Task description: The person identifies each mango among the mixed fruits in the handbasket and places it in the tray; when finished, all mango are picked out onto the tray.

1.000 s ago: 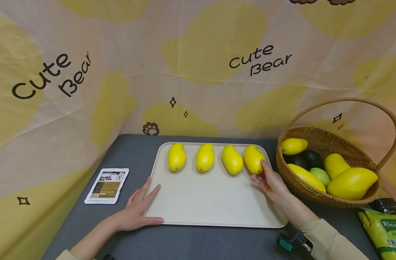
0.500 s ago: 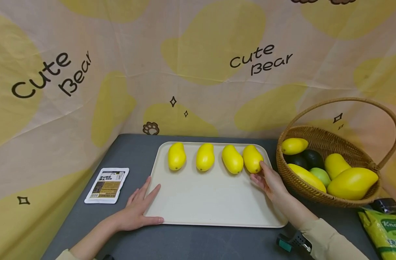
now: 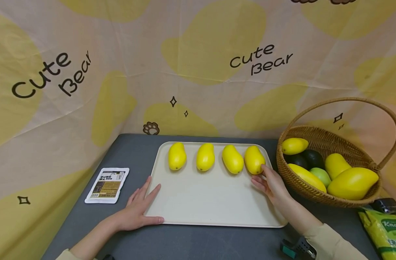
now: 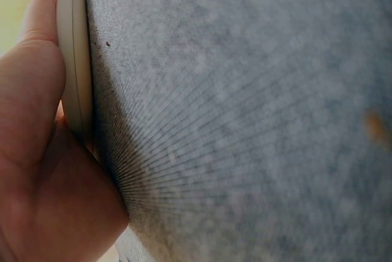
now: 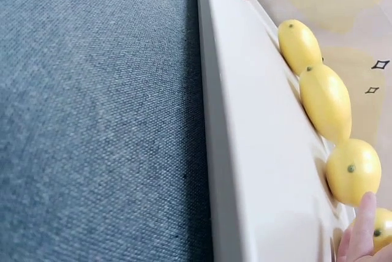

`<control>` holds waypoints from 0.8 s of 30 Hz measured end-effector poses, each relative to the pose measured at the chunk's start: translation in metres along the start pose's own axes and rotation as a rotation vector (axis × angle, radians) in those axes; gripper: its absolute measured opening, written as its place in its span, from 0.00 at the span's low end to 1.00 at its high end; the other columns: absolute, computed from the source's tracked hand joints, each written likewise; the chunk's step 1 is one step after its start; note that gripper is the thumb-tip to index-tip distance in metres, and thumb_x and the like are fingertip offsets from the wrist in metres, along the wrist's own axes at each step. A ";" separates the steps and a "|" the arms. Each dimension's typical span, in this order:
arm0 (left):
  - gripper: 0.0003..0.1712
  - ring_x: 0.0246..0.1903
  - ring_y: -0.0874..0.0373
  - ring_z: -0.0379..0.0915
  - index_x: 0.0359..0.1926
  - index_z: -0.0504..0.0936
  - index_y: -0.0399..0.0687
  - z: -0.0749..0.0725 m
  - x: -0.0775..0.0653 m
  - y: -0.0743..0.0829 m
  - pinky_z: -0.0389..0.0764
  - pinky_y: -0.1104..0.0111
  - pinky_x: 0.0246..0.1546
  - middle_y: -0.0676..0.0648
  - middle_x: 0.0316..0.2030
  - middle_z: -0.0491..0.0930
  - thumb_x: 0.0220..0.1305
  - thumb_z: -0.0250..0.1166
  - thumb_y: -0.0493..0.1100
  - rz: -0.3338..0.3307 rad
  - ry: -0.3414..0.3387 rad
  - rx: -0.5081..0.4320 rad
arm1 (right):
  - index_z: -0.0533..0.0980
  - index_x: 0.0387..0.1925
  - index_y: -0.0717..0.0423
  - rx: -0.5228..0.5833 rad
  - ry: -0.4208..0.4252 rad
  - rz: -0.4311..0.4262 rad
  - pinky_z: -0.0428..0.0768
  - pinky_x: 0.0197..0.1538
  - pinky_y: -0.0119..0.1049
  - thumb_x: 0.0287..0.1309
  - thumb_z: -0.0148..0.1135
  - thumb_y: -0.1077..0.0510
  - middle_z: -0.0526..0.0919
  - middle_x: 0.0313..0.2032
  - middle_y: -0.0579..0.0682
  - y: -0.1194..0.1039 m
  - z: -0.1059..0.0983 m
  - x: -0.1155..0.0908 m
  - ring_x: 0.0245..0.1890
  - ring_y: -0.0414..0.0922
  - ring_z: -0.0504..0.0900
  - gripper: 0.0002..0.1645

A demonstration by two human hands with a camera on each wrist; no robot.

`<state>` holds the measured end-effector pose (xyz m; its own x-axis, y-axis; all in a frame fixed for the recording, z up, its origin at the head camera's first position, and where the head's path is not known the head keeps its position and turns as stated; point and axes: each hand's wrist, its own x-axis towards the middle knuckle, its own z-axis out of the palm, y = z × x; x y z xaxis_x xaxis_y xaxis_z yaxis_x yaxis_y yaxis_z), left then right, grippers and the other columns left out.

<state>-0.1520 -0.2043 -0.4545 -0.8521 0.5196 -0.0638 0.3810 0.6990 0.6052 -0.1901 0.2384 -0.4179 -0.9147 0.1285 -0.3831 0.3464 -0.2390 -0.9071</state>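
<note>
Several yellow mangoes lie in a row along the far side of a cream tray [image 3: 214, 202]. The rightmost mango [image 3: 254, 159] is touched at its lower right by my right hand [image 3: 275, 186], fingers loosely bent and not wrapped round it. In the right wrist view a fingertip [image 5: 366, 210] overlaps this row's near end. My left hand [image 3: 137, 211] rests with spread fingers at the tray's left front corner; the left wrist view shows the thumb along the tray rim [image 4: 76, 60]. To the left are a middle mango [image 3: 205, 157] and the leftmost mango [image 3: 177, 156].
A wicker basket [image 3: 314, 195] with a tall handle stands right of the tray, holding yellow fruit, dark fruit and a green one [image 3: 320, 177]. A white-edged packet [image 3: 107, 185] lies at left, a yellow-green bag [image 3: 386, 231] at lower right. Patterned cloth hangs behind.
The rightmost mango shifted a little left, then slightly right and nearer, with my right hand moving along with it. My left hand and the other mangoes have stayed in place.
</note>
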 end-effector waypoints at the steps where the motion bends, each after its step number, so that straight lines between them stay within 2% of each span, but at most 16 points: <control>1: 0.59 0.70 0.32 0.36 0.76 0.52 0.42 0.000 0.000 0.000 0.33 0.37 0.62 0.33 0.74 0.28 0.55 0.67 0.68 -0.001 0.000 -0.001 | 0.61 0.55 0.59 -0.001 0.001 -0.004 0.80 0.45 0.30 0.73 0.45 0.48 0.70 0.42 0.51 0.000 -0.001 -0.001 0.32 0.37 0.80 0.20; 9: 0.59 0.70 0.32 0.36 0.76 0.52 0.42 0.000 -0.001 0.000 0.34 0.37 0.62 0.33 0.74 0.29 0.54 0.67 0.68 -0.004 0.004 0.005 | 0.59 0.62 0.61 -0.009 -0.003 -0.001 0.80 0.46 0.31 0.73 0.45 0.48 0.68 0.49 0.52 0.002 -0.004 -0.006 0.35 0.38 0.80 0.26; 16: 0.59 0.70 0.32 0.36 0.76 0.52 0.42 0.000 -0.001 0.000 0.34 0.37 0.62 0.33 0.74 0.29 0.54 0.67 0.68 -0.004 0.006 0.003 | 0.59 0.61 0.60 -0.019 -0.012 0.003 0.80 0.46 0.31 0.74 0.45 0.48 0.70 0.48 0.51 0.003 -0.006 -0.010 0.35 0.38 0.80 0.25; 21: 0.58 0.71 0.32 0.36 0.76 0.52 0.43 0.001 0.000 -0.002 0.34 0.37 0.62 0.33 0.74 0.28 0.55 0.67 0.67 -0.004 -0.002 0.004 | 0.59 0.62 0.59 -0.001 -0.023 0.008 0.80 0.47 0.32 0.73 0.46 0.47 0.70 0.51 0.50 0.003 -0.007 -0.014 0.37 0.38 0.81 0.26; 24: 0.58 0.70 0.32 0.35 0.76 0.52 0.43 0.000 0.000 -0.001 0.33 0.37 0.62 0.33 0.74 0.27 0.55 0.67 0.67 -0.004 -0.004 0.000 | 0.61 0.59 0.57 0.023 -0.026 0.024 0.80 0.47 0.33 0.73 0.47 0.48 0.68 0.52 0.51 0.003 -0.008 -0.019 0.38 0.39 0.82 0.22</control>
<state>-0.1522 -0.2052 -0.4557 -0.8522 0.5186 -0.0696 0.3775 0.7014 0.6046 -0.1702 0.2425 -0.4147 -0.9113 0.0975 -0.4001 0.3640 -0.2639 -0.8932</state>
